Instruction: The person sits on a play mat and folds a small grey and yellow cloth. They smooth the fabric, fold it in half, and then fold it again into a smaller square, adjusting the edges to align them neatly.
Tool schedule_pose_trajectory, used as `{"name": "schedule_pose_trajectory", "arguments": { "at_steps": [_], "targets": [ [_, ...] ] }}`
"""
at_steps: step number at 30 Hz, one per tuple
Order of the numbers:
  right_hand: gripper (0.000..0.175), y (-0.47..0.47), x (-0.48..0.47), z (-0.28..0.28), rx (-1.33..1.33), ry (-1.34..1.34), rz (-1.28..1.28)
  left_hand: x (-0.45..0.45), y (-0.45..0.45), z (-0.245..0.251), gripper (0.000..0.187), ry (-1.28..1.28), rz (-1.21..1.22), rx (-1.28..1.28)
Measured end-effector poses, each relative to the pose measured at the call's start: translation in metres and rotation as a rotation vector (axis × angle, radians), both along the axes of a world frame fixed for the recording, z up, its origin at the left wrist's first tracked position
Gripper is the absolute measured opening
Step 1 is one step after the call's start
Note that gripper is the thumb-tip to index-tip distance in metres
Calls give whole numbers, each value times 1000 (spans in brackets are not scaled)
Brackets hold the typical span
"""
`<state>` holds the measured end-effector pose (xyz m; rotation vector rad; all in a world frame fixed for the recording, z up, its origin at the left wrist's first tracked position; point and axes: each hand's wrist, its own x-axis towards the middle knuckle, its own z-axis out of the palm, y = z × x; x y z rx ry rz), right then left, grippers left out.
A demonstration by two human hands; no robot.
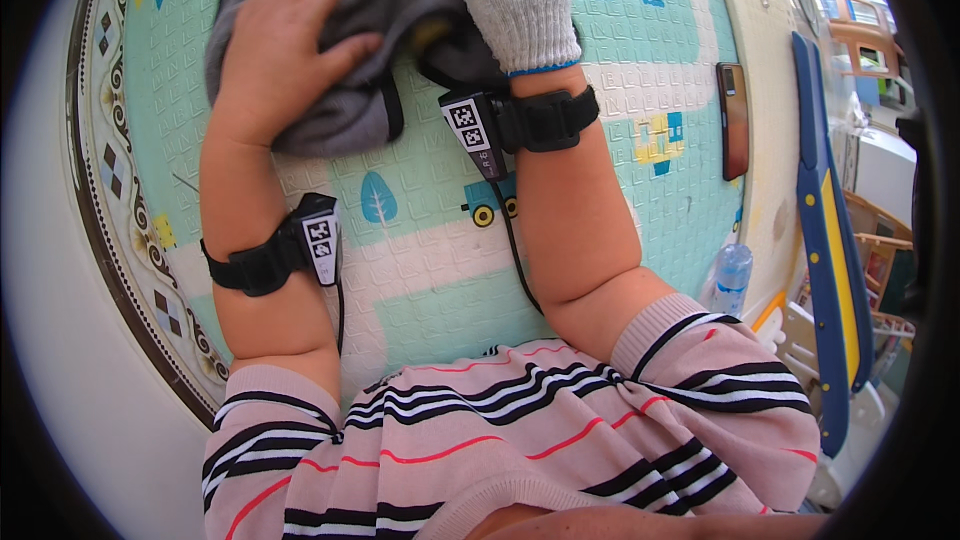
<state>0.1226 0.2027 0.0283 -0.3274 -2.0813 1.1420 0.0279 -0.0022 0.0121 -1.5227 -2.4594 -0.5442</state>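
A dark grey garment (337, 101) with black edging lies bunched on the patterned play mat (450, 300) at the top of the view. My left hand (292, 45) is bare and spread over the garment's left part, thumb apart from the fingers. On my right hand (517, 0) is a whitish knit work glove with a blue cuff edge. It is over the garment's right side; its fingertips run past the top of the frame, so their grip is hidden. A small yellowish patch, blurred, shows among the dark folds between the hands.
Each forearm wears a black strap with a coded tracker, the left tracker (321, 240) and right tracker (472, 131), trailing cables. A smartphone (733, 121) lies at the mat's right edge. Nearby are a plastic bottle (731, 277) and a long blue-yellow panel (829, 240).
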Motion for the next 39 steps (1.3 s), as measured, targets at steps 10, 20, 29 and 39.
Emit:
{"name": "schedule_pose_trajectory", "arguments": {
  "at_steps": [10,20,29,39],
  "targets": [
    [21,7,-2,1,167,239,-2,8,7,7,43,-340,-270,70],
    [15,2,-9,-10,101,259,-396,-96,-80,-34,64,-175,910,78],
    [14,-5,-17,-7,148,324,-277,-13,1,-5,45,-87,-138,-18],
    [25,-7,1,-4,486,44,126,8,17,-2,46,-458,-247,64]
  ]
}}
